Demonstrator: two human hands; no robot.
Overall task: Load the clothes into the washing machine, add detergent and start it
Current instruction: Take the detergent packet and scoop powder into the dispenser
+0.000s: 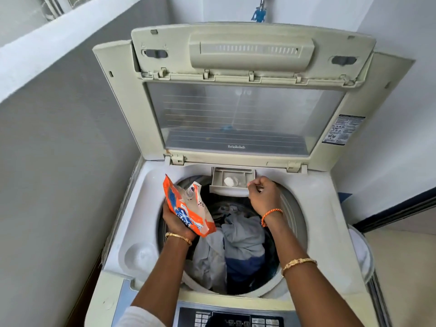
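Note:
A top-loading washing machine (318,208) stands with its lid (236,114) folded up and back. Grey, white and blue clothes (243,239) lie in the drum. My left hand (175,224) grips an opened orange detergent packet (188,208) over the drum's left rim, its mouth pointing up. At the back rim, the detergent drawer (217,179) is pulled out and holds a small heap of white powder (229,181). My right hand (264,197) hovers at the drawer's right corner, fingers pinched together. Whether they pinch anything is unclear.
The control panel (236,320) runs along the machine's front edge, below my forearms. A grey wall (59,173) stands close on the left. A white round container (361,253) sits against the machine's right side. A tap with a blue fitting (259,13) hangs above the lid.

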